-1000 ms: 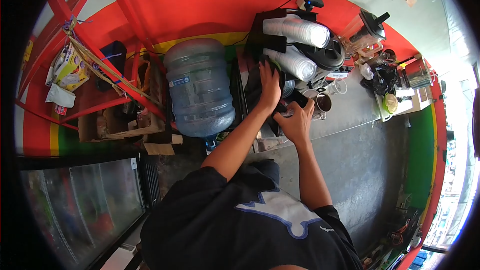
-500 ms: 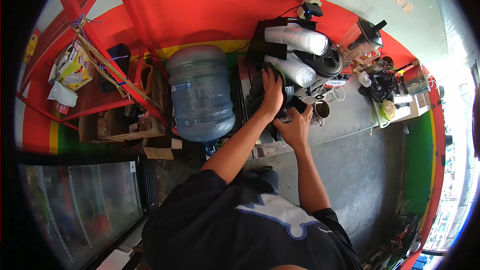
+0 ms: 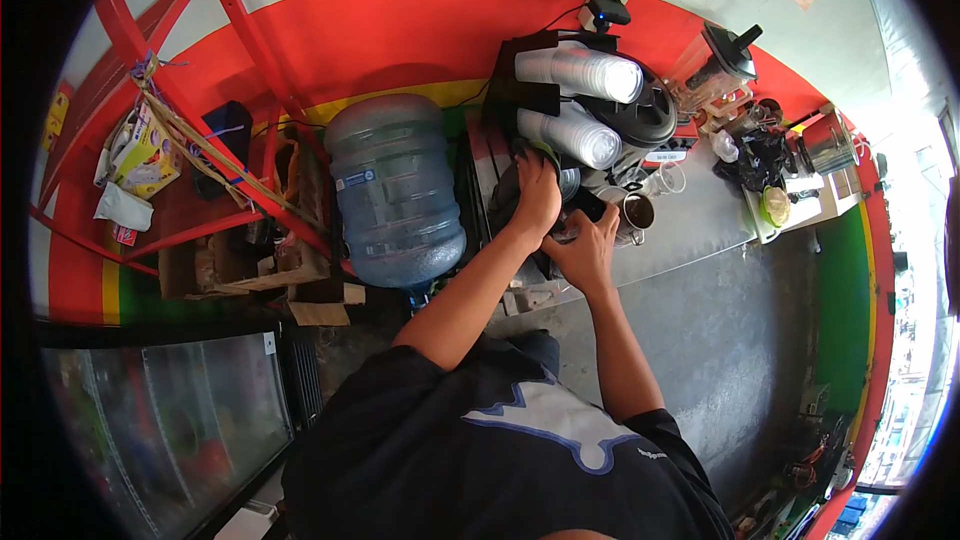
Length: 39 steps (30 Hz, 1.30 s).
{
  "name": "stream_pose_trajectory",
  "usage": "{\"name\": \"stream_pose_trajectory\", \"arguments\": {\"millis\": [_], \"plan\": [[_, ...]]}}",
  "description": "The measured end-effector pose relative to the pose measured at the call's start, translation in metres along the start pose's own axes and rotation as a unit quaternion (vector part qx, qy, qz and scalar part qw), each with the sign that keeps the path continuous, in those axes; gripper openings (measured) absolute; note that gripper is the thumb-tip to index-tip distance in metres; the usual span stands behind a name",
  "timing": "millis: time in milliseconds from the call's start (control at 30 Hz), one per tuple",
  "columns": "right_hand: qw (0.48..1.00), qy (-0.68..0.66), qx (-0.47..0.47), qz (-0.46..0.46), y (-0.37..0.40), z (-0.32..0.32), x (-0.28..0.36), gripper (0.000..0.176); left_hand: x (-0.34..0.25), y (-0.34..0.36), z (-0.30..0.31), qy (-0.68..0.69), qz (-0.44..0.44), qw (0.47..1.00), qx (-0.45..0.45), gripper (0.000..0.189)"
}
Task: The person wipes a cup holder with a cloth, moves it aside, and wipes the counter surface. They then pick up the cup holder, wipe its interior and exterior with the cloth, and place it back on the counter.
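Note:
My left hand [image 3: 538, 198] is closed on a dark cloth-like item [image 3: 507, 190] at the left end of the counter. Close by on its right, my right hand [image 3: 588, 248] grips a black object [image 3: 587, 208], whose shape is partly hidden by the fingers. A metal mug [image 3: 636, 216] with dark contents stands just right of my right hand. Above the hands lie two stacks of clear plastic cups, an upper stack [image 3: 590, 74] and a lower stack [image 3: 580, 138], in a black holder.
A large blue water bottle [image 3: 395, 190] stands upside down to the left. A red shelf frame [image 3: 235, 175] and a glass-front cooler [image 3: 170, 420] are farther left. On the counter's right are a blender [image 3: 715, 65], a clear glass [image 3: 668, 178] and a black bag [image 3: 755, 165].
The view has shifted slightly. My left hand has moved a little lower on the dark item, while my right hand stays near the black object.

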State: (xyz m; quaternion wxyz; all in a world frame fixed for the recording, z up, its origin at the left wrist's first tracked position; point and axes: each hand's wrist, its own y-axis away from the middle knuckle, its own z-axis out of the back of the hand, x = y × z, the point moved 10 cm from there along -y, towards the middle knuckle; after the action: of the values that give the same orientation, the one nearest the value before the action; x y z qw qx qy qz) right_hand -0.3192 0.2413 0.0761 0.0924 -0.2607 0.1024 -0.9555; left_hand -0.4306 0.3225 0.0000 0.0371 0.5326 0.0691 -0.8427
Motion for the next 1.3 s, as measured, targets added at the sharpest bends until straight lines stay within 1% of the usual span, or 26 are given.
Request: {"name": "stream_pose_trajectory", "arguments": {"millis": [100,133,167,200,233,300,333,433,533,567,600,667,700,733,800,833,867,933,1000,1067,1100,1133,1167,1233,1267,1300], "plan": [[1.0,0.013,-0.006,0.005,0.001,-0.001,-0.002,0.048,0.014,-0.009,-0.002,0.022,0.01,1.0,-0.002,0.054],[1.0,0.013,0.0,0.007,0.001,-0.002,-0.004,0.051,0.003,-0.007,0.012,0.023,0.011,1.0,-0.003,0.054],[1.0,0.013,0.007,0.008,0.0,-0.004,-0.005,0.054,0.01,-0.002,0.024,0.198,0.107,0.974,-0.011,0.057],[1.0,0.013,0.007,0.011,0.0,-0.003,-0.004,0.054,0.012,0.006,0.029,0.364,0.199,0.91,-0.019,0.061],[1.0,0.011,0.009,0.009,0.0,-0.002,-0.003,0.054,0.002,0.009,0.036,0.365,0.198,0.91,-0.021,0.061],[1.0,0.008,0.011,0.009,-0.001,-0.003,-0.002,0.054,-0.015,0.017,0.037,0.429,0.196,0.882,-0.018,0.059],[1.0,0.012,-0.002,0.015,-0.001,-0.003,-0.002,0.053,-0.015,0.016,0.035,0.429,0.196,0.881,-0.018,0.059],[1.0,0.009,-0.01,0.014,0.002,0.0,-0.002,0.05,0.0,0.021,0.019,0.453,0.254,0.854,-0.015,0.052],[1.0,0.001,0.0,0.007,0.0,-0.001,-0.002,0.05,0.017,0.011,0.017,0.454,0.262,0.851,-0.026,0.047],[1.0,0.002,0.008,0.004,0.001,-0.002,-0.002,0.05,0.031,-0.002,0.012,0.457,0.241,0.856,-0.028,0.045],[1.0,0.002,0.009,0.003,0.002,-0.002,-0.002,0.05,0.032,-0.004,0.013,0.457,0.242,0.856,-0.028,0.045],[1.0,-0.009,0.013,-0.003,0.001,-0.001,-0.002,0.051,0.032,-0.007,0.01,0.47,0.254,0.845,-0.014,0.057],[1.0,-0.009,0.011,0.0,0.0,-0.001,-0.003,0.051,0.008,0.012,0.029,0.443,0.292,0.847,-0.047,0.05],[1.0,0.002,0.002,0.011,0.001,-0.001,-0.002,0.05,0.008,0.01,0.028,0.444,0.288,0.847,-0.047,0.05],[1.0,0.013,-0.005,0.017,0.001,-0.001,-0.003,0.049,0.013,0.009,0.014,0.492,0.29,0.821,0.002,0.048],[1.0,0.006,-0.004,0.012,0.001,-0.002,-0.004,0.049,0.013,0.005,0.012,0.497,0.259,0.828,0.019,0.053],[1.0,-0.001,-0.003,0.008,0.002,-0.003,-0.006,0.049,0.018,0.006,0.007,0.495,0.262,0.828,0.022,0.053],[1.0,-0.007,-0.001,0.004,0.003,-0.003,-0.007,0.048,0.019,0.006,0.017,0.48,0.233,0.845,-0.027,0.035],[1.0,-0.014,-0.002,0.006,0.001,-0.003,-0.007,0.048,0.019,-0.001,0.02,0.483,0.215,0.848,-0.042,0.035],[1.0,-0.011,-0.005,0.007,0.001,-0.003,-0.007,0.049,0.035,-0.013,0.016,0.487,0.196,0.849,-0.059,0.035],[1.0,-0.011,-0.005,0.008,0.001,-0.002,-0.006,0.049,0.051,-0.021,0.006,0.475,0.19,0.859,-0.027,0.048],[1.0,-0.011,-0.004,0.006,0.001,-0.001,-0.005,0.05,0.051,-0.024,0.003,0.462,0.184,0.867,0.005,0.07],[1.0,-0.01,-0.004,0.002,0.0,0.0,-0.004,0.051,0.051,-0.022,-0.002,0.462,0.183,0.868,0.005,0.07],[1.0,-0.008,-0.015,0.006,0.001,0.0,-0.004,0.051,0.029,-0.009,0.015,0.386,0.123,0.911,-0.074,0.07],[1.0,-0.006,-0.024,0.011,0.002,0.0,-0.004,0.05,0.02,-0.002,0.015,0.385,0.125,0.912,-0.07,0.07],[1.0,-0.006,-0.023,0.006,0.002,0.001,-0.004,0.05,0.013,0.003,0.02,0.357,0.103,0.924,-0.09,0.07]]}}
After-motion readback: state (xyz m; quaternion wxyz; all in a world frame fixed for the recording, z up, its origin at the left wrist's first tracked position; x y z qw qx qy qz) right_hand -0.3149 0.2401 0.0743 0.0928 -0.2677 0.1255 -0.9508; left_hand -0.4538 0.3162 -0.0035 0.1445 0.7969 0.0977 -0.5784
